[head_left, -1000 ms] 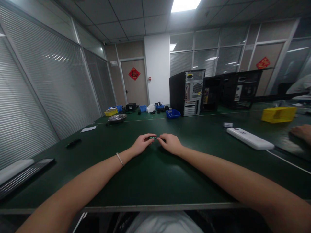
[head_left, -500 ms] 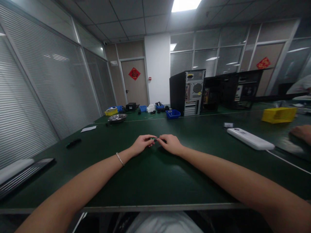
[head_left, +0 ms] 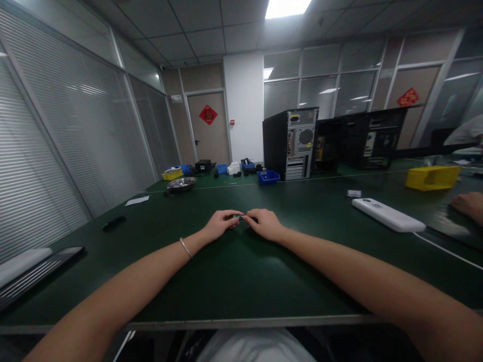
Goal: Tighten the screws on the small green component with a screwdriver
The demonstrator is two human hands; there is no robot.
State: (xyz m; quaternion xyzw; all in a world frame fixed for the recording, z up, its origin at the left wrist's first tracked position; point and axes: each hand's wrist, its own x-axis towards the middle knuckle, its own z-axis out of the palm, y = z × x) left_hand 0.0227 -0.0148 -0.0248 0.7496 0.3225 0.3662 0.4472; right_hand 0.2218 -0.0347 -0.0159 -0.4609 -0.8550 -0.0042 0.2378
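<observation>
Over the middle of the dark green table, my two hands meet fingertip to fingertip. My left hand pinches a small green circuit board between thumb and fingers. A dark part shows on the board's right end, too small to name. My right hand has its thumb and forefinger closed right at that end. Whatever lies between those fingertips is too small to make out. Fingers cover much of the board.
A white power bank with a cable lies to the right. Further back are a yellow bin, computer cases, a blue bin and a metal dish. A co-worker's hand rests at the far right.
Both hands stay almost in place around the board, with only a slight shift of the fingers. The whole view has moved very little.
</observation>
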